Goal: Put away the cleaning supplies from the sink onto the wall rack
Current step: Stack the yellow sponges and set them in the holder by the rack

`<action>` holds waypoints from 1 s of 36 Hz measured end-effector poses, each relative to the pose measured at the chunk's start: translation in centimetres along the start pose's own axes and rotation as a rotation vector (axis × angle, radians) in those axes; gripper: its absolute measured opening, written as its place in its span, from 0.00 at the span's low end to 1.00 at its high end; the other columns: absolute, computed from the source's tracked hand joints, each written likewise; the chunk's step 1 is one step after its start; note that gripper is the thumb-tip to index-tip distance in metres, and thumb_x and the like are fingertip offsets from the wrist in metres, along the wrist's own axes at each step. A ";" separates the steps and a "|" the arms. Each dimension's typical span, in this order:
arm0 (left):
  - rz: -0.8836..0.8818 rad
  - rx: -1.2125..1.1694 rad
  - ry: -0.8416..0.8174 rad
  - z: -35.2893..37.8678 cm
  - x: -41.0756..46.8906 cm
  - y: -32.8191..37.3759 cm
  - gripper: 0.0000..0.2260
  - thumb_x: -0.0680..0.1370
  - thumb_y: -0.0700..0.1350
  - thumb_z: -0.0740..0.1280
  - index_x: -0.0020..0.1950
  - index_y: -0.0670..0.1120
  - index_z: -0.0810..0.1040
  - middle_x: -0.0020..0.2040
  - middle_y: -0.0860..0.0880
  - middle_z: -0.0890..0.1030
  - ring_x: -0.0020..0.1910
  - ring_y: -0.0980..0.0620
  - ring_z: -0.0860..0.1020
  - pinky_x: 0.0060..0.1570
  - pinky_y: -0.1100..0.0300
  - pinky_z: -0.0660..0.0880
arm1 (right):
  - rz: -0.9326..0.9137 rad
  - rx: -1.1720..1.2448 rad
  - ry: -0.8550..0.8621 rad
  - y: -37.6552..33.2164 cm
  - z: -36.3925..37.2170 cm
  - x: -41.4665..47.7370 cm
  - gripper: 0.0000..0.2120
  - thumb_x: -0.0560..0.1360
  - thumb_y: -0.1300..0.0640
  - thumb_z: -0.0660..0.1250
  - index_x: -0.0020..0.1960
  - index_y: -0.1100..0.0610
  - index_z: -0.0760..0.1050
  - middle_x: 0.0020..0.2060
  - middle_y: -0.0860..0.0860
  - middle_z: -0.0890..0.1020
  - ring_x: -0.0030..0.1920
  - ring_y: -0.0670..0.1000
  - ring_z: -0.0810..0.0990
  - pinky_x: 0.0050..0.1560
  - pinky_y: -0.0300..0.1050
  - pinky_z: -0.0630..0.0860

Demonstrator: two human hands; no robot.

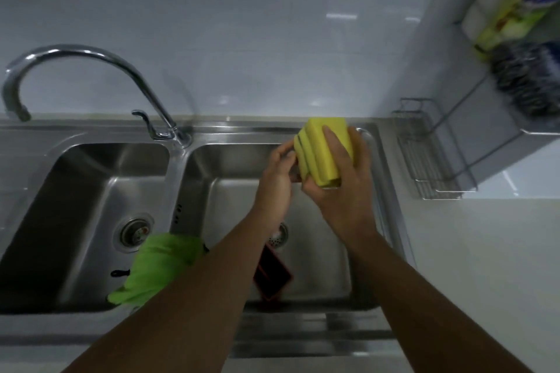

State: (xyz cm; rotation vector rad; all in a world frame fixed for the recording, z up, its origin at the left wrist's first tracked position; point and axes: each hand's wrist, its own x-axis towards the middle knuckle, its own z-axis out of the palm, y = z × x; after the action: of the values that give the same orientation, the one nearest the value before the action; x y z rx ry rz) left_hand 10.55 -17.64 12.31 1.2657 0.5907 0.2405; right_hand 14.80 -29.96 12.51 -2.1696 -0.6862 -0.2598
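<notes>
Glossy pale wall tiles (272,24), white countertop (485,266) — dim, bluish light

A kitchen: double steel sink (375,142), faucet (91,53), tiled wall (272,24).

— Is the way to the wall rack (430,154) open?

— Mostly. My hands sit over the right basin (318,266), and the white counter (485,266) to my right is bare, so I can swing across low.

— What blocks you?

— The lower wire basket looks free. The shelf above is crowded: a steel scourer (521,79) and a yellow packet (515,9). On my left the faucet (91,70) arches high.
</notes>
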 end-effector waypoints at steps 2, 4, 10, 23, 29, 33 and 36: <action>0.028 0.168 -0.007 3.0 0.3 -0.6 0.13 0.84 0.46 0.58 0.67 0.52 0.73 0.61 0.47 0.80 0.55 0.53 0.82 0.54 0.54 0.79 | 0.034 -0.054 0.067 2.3 -2.6 0.7 0.44 0.65 0.52 0.79 0.77 0.43 0.62 0.78 0.54 0.55 0.73 0.43 0.59 0.62 0.30 0.64; 0.076 0.342 -0.072 5.6 0.3 -1.3 0.17 0.84 0.44 0.58 0.73 0.48 0.69 0.64 0.46 0.79 0.58 0.48 0.79 0.62 0.51 0.75 | 0.075 -0.111 0.147 4.5 -5.1 1.5 0.42 0.65 0.50 0.77 0.76 0.46 0.64 0.77 0.56 0.56 0.72 0.46 0.61 0.62 0.36 0.67; 0.179 0.865 -0.356 12.5 0.4 -2.0 0.25 0.79 0.40 0.58 0.76 0.49 0.64 0.68 0.42 0.76 0.61 0.41 0.78 0.58 0.55 0.74 | 0.171 -0.310 0.196 12.1 -11.8 3.8 0.44 0.64 0.51 0.77 0.75 0.44 0.62 0.75 0.51 0.60 0.64 0.59 0.73 0.54 0.53 0.77; 0.286 1.291 -0.552 20.2 3.3 -3.6 0.33 0.78 0.36 0.59 0.81 0.45 0.49 0.82 0.47 0.48 0.81 0.46 0.49 0.79 0.49 0.47 | 0.188 -0.363 -0.098 20.4 -13.3 4.1 0.40 0.69 0.58 0.78 0.76 0.52 0.62 0.77 0.54 0.59 0.70 0.64 0.68 0.63 0.62 0.75; 0.279 1.318 -0.590 21.4 3.9 -4.1 0.34 0.78 0.37 0.61 0.81 0.45 0.51 0.82 0.47 0.50 0.81 0.45 0.50 0.78 0.49 0.51 | 0.270 -0.676 -0.445 19.1 -14.5 4.4 0.41 0.77 0.56 0.68 0.80 0.47 0.47 0.80 0.46 0.47 0.70 0.65 0.67 0.64 0.61 0.72; 0.239 1.275 -0.603 21.8 4.0 -4.5 0.34 0.78 0.37 0.60 0.82 0.46 0.49 0.82 0.48 0.49 0.81 0.47 0.50 0.78 0.50 0.51 | 0.245 -1.001 -0.372 16.8 -15.0 4.8 0.36 0.71 0.59 0.67 0.76 0.53 0.59 0.73 0.51 0.61 0.62 0.62 0.64 0.62 0.54 0.66; 0.260 1.214 -0.590 21.9 4.0 -4.6 0.31 0.78 0.37 0.60 0.81 0.46 0.54 0.82 0.48 0.53 0.80 0.48 0.53 0.76 0.52 0.54 | 0.269 -0.955 -0.294 16.6 -14.5 5.3 0.23 0.69 0.68 0.67 0.64 0.61 0.72 0.66 0.59 0.68 0.60 0.64 0.68 0.56 0.56 0.69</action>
State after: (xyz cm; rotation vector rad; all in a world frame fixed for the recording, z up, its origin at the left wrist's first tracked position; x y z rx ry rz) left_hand 25.00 -35.15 10.75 2.4610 -0.0125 -0.3508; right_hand 29.08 -47.49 13.01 -3.2282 -0.4477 -0.1311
